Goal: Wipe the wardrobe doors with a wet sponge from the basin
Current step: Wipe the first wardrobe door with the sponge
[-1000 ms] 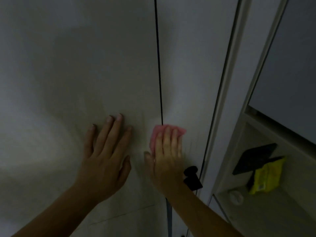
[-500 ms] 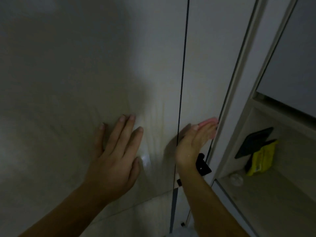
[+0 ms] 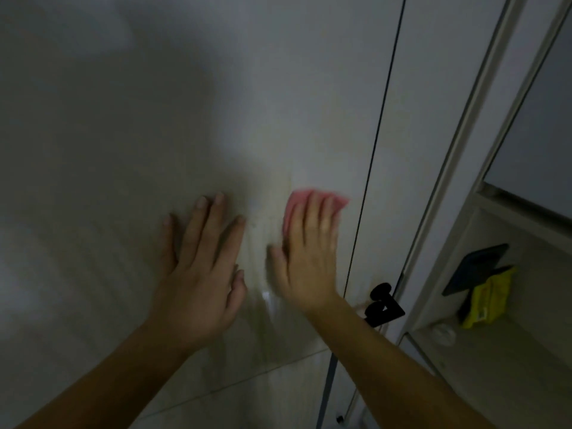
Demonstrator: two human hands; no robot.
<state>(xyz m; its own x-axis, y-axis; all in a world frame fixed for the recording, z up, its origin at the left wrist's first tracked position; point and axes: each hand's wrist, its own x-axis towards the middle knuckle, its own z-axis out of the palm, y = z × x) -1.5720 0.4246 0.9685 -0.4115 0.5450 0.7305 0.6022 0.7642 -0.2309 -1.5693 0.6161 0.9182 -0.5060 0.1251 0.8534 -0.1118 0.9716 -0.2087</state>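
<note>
Both hands lie against the wardrobe, side by side and close together but not touching. The left hand (image 3: 201, 274) is spread flat on the wide left door (image 3: 123, 150), fingers straight and slightly fanned, palm on the panel, holding nothing. The right hand (image 3: 306, 258) is motion-blurred; its fingers are straight and laid over a pink sponge (image 3: 294, 209), pressing it against the same left door, with the thumb splayed out to the side. The sponge shows above and on either side of the fingertips, and its right corner is near the dark vertical seam (image 3: 371, 181) between this door and the narrower right door (image 3: 418, 119), without reaching it. A small bright glint (image 3: 266, 297) sits on the panel between the two hands, low down by the thumbs. Below the wrists a faint slanted line (image 3: 247, 376) crosses the left door. A black handle (image 3: 382, 305) sticks out at the right door's edge, just beside the right forearm. Past the pale wardrobe frame (image 3: 448, 181), an open shelf (image 3: 495, 382) holds a black flat object (image 3: 476, 267) leaning upright, a yellow packet (image 3: 489, 298) touching it in front, and a small white round thing (image 3: 444, 334) lying near them. The scene is dim.
</note>
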